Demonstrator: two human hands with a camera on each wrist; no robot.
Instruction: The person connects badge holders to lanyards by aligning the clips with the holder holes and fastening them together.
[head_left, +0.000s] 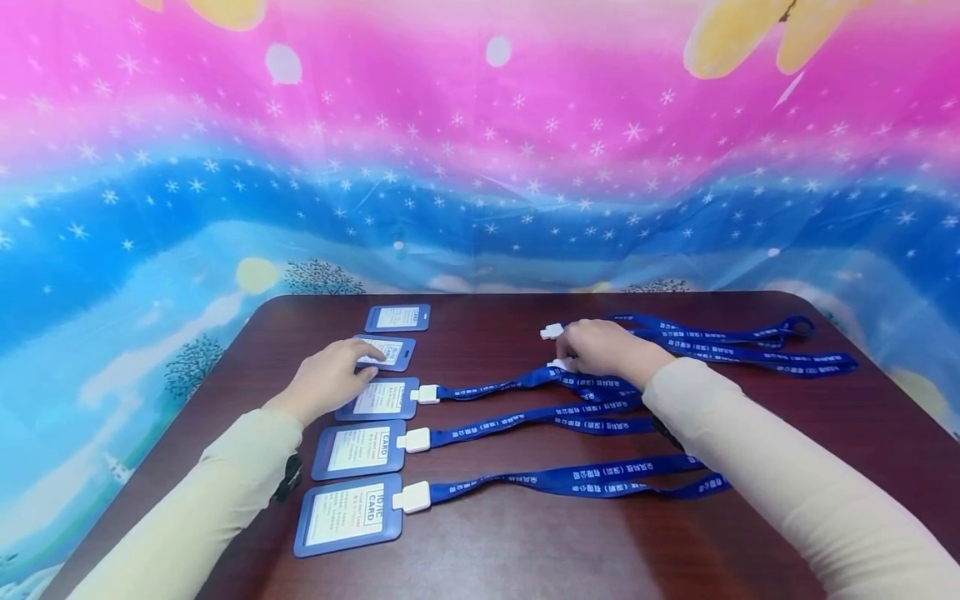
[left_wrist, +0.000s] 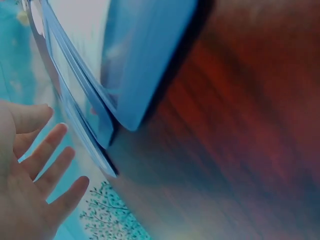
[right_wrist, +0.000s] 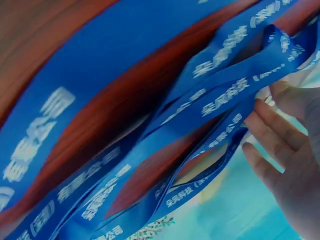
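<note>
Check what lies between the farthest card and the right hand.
Head view: from the farthest card, bare table, then a white clip close beside the right hand.

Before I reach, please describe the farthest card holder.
On the brown table, blue card holders form a column at left. Three have lanyards; one lies under the left hand. Beyond that hand is the farthest card holder, the only one free of both.
</note>
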